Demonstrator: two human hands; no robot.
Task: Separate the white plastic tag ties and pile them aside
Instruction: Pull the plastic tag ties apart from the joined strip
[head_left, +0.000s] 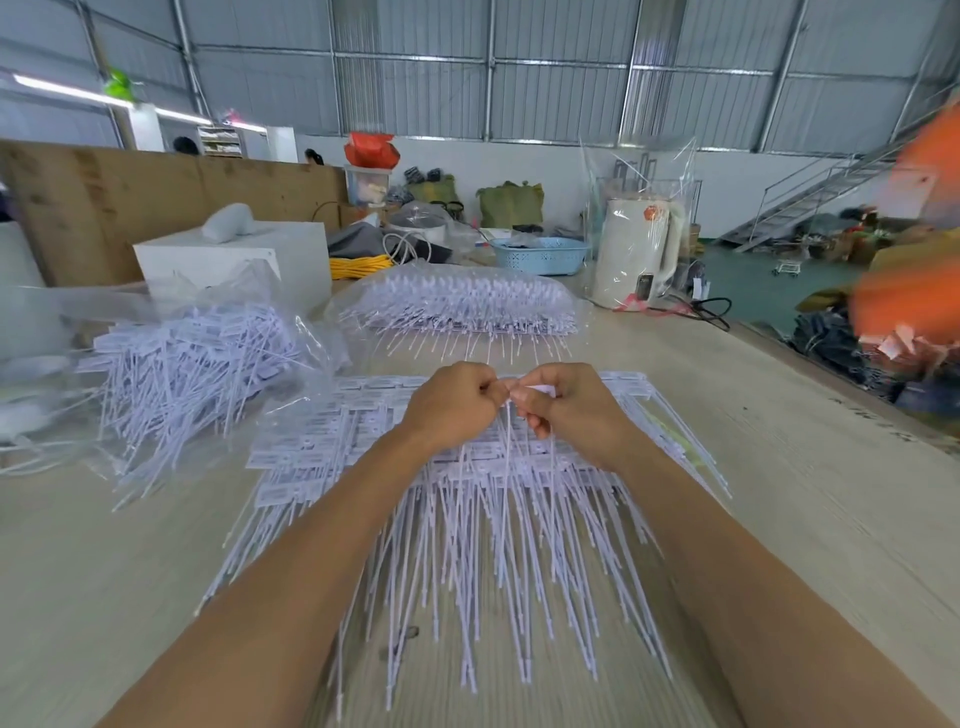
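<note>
Bare table (779, 519) lies open to my right, wide enough for a hand to pass. To my left, a loose heap of ties (192, 364) in clear plastic blocks the way. Ahead, a bagged stack of ties (462, 304) closes the far side, with a white kettle (636, 254) beside it. Joined ties (467, 545) cover the centre.
</note>
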